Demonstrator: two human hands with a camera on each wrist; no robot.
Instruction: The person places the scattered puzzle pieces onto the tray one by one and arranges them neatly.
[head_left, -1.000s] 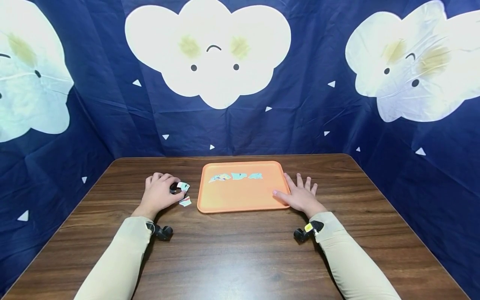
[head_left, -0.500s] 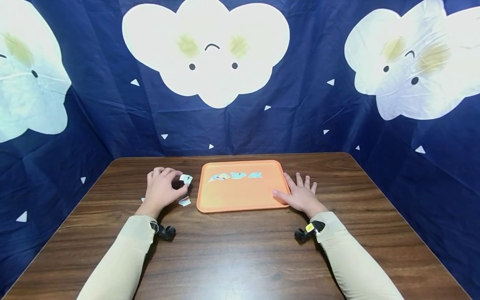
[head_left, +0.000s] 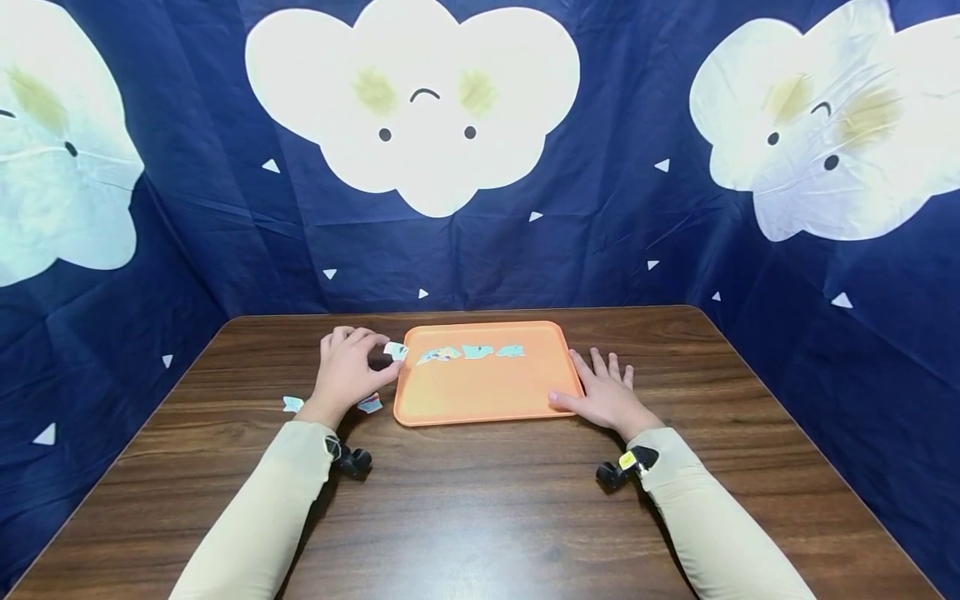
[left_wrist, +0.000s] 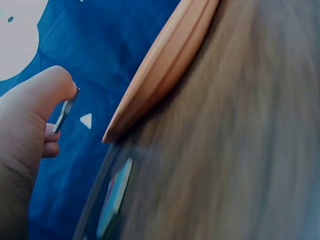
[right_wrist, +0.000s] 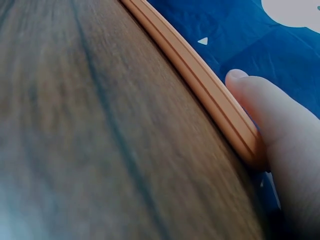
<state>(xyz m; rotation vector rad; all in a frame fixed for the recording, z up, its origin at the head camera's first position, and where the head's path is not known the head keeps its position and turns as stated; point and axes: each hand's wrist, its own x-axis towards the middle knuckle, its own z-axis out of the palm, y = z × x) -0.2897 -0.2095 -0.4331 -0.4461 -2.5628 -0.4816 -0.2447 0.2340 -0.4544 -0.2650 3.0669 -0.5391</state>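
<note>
In the head view my left hand (head_left: 351, 372) pinches a flat pale puzzle piece (head_left: 396, 351) between thumb and fingers, at the left rim of the orange tray (head_left: 487, 396). The left wrist view shows that puzzle piece (left_wrist: 66, 111) edge-on, up off the table. Three light-blue, irregular puzzle pieces (head_left: 477, 352) lie in a row in the tray's far half. My right hand (head_left: 606, 397) has its fingers spread beside the tray's right edge, its thumb (right_wrist: 250, 90) over the rim.
Left of the tray, a puzzle piece with a red stripe (head_left: 370, 403) lies on the brown wooden table (head_left: 480, 500). Another pale puzzle piece (head_left: 292, 404) lies by my left wrist. A dark blue cloth (head_left: 465, 258) with white clouds hangs behind the table.
My left hand has moved right with the pinched puzzle piece, from the table to the tray's left rim. The pale piece near my left wrist has come into view. The right hand stays about where it was.
</note>
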